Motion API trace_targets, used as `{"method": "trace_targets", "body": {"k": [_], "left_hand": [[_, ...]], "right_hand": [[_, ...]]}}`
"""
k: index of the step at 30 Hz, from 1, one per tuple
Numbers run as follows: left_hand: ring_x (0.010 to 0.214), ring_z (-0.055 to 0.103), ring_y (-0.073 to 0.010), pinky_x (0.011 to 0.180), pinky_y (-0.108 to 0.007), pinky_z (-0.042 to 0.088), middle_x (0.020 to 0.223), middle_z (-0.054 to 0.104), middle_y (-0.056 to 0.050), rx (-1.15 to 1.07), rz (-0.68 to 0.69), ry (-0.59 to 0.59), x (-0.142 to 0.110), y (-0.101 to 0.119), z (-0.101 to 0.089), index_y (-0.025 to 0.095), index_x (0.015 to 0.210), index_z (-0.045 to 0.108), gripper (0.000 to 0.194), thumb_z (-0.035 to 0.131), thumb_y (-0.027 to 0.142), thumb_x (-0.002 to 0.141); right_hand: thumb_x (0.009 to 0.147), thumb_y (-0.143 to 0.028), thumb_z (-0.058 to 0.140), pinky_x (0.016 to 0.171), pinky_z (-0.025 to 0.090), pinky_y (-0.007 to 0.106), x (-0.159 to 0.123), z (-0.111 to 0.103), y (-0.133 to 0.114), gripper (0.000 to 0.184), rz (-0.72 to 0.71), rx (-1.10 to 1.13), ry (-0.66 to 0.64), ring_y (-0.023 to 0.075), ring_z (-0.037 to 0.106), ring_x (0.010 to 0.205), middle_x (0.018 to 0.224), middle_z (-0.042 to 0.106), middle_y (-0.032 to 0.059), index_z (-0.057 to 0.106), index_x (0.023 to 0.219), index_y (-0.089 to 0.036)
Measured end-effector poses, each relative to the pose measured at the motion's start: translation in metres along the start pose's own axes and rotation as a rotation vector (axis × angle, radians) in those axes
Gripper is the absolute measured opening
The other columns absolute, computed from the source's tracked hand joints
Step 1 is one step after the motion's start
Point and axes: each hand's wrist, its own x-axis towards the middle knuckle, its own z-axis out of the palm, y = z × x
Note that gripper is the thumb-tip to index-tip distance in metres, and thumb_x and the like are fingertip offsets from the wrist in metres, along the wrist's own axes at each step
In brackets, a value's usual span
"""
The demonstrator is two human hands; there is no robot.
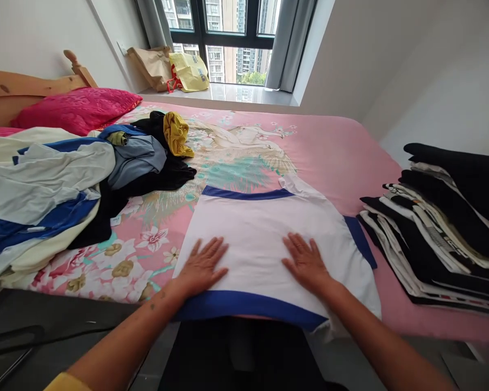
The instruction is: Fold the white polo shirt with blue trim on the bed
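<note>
At the lower centre of the frame, a white cloth shirt with royal-blue bands [252,233] lies spread on a pink floral bedsheet [334,146], directly beneath both your hands. Your left hand [204,264] and right hand [307,263] rest palm down on it, fingers loosely spread, pinching nothing. The shirt's longer axis appears to run left to right across the frame. Your left hand is nearer its left edge; your right hand is nearer the blue patch [361,241] at its right end, with white cloth lying between that hand and the patch.
</note>
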Motion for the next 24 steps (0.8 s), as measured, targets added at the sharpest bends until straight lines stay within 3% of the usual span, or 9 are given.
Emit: {"method": "trace_targets", "body": {"k": [3,6,8,10,13,15,18,21,24], "left_hand": [[0.141,0.02,-0.025,0.113,-0.052,-0.004,0.152,0.026,-0.006,0.063,-0.268,0.007,-0.041,-0.032,-0.011,0.026,0.143,0.033,0.063,0.043,0.049,0.086],[0.14,0.022,-0.0269,0.111,-0.057,-0.006,0.149,0.032,-0.009,0.12,-0.38,0.08,-0.056,-0.009,-0.02,0.022,0.136,0.046,0.051,0.04,0.04,0.088],[0.14,0.023,-0.0259,0.113,-0.054,-0.004,0.148,0.035,-0.009,0.115,-0.24,0.136,-0.058,0.031,-0.018,0.022,0.129,0.053,0.047,0.039,0.041,0.088],[0.139,0.025,-0.0256,0.115,-0.052,-0.001,0.148,0.036,-0.007,0.061,-0.019,0.143,-0.06,0.071,-0.007,0.024,0.129,0.053,0.05,0.044,0.045,0.085],[0.138,0.028,-0.025,0.115,-0.052,0.005,0.148,0.035,-0.006,0.006,0.076,0.132,-0.071,0.1,0.014,0.026,0.137,0.044,0.054,0.047,0.033,0.083],[0.138,0.029,-0.0231,0.115,-0.05,0.008,0.148,0.034,-0.005,0.025,-0.011,0.162,-0.084,0.092,0.025,0.026,0.14,0.04,0.059,0.042,0.017,0.082],[0.137,0.029,-0.0207,0.115,-0.047,0.009,0.146,0.038,-0.004,0.07,-0.147,0.232,-0.11,0.063,0.029,0.024,0.139,0.042,0.062,0.035,0.007,0.079],[0.137,0.031,-0.0201,0.116,-0.046,0.008,0.143,0.043,-0.002,0.068,-0.246,0.274,-0.137,0.04,0.024,0.026,0.135,0.047,0.059,0.034,0.008,0.08],[0.137,0.031,-0.0219,0.116,-0.045,0.014,0.145,0.042,-0.006,-0.019,-0.404,0.412,-0.16,0.038,0.026,0.023,0.131,0.05,0.05,0.036,0.017,0.084]], "right_hand": [[0.093,-0.045,0.028,0.113,0.007,0.055,-0.028,-0.008,0.043,0.058,0.222,-0.042,-0.027,0.0227,0.015,0.141,0.153,0.019,0.0057,0.024,0.146,-0.021],[0.094,-0.042,0.027,0.11,0.01,0.059,-0.044,-0.021,0.028,0.056,0.374,-0.018,-0.039,0.0257,0.018,0.14,0.152,0.023,0.0102,0.028,0.144,-0.018],[0.093,-0.04,0.029,0.11,0.013,0.058,-0.055,-0.028,-0.013,0.055,0.284,0.024,0.031,0.0257,0.02,0.14,0.151,0.025,0.0113,0.033,0.143,-0.017],[0.092,-0.042,0.034,0.112,0.013,0.052,-0.069,-0.027,-0.06,0.056,0.036,0.076,0.096,0.0238,0.018,0.14,0.151,0.025,0.0094,0.033,0.143,-0.018],[0.09,-0.037,0.04,0.114,0.01,0.047,-0.095,-0.013,-0.098,0.058,-0.208,0.103,0.089,0.0221,0.018,0.141,0.152,0.025,0.0053,0.03,0.145,-0.02],[0.089,-0.022,0.037,0.115,0.009,0.046,-0.112,0.0,-0.093,0.056,-0.165,0.072,0.106,0.0203,0.019,0.141,0.151,0.026,0.0034,0.029,0.145,-0.021],[0.086,-0.008,0.031,0.115,0.01,0.043,-0.14,0.012,-0.061,0.059,0.019,0.019,0.171,0.0182,0.019,0.14,0.15,0.03,0.0031,0.031,0.144,-0.019],[0.084,-0.007,0.033,0.114,0.01,0.047,-0.168,0.009,-0.042,0.06,0.177,0.032,0.238,0.0201,0.022,0.14,0.148,0.033,0.0055,0.033,0.143,-0.017],[0.087,-0.019,0.037,0.112,0.011,0.054,-0.193,0.005,-0.058,0.051,0.35,0.177,0.374,0.0256,0.023,0.139,0.147,0.036,0.0093,0.041,0.137,-0.017]]}}
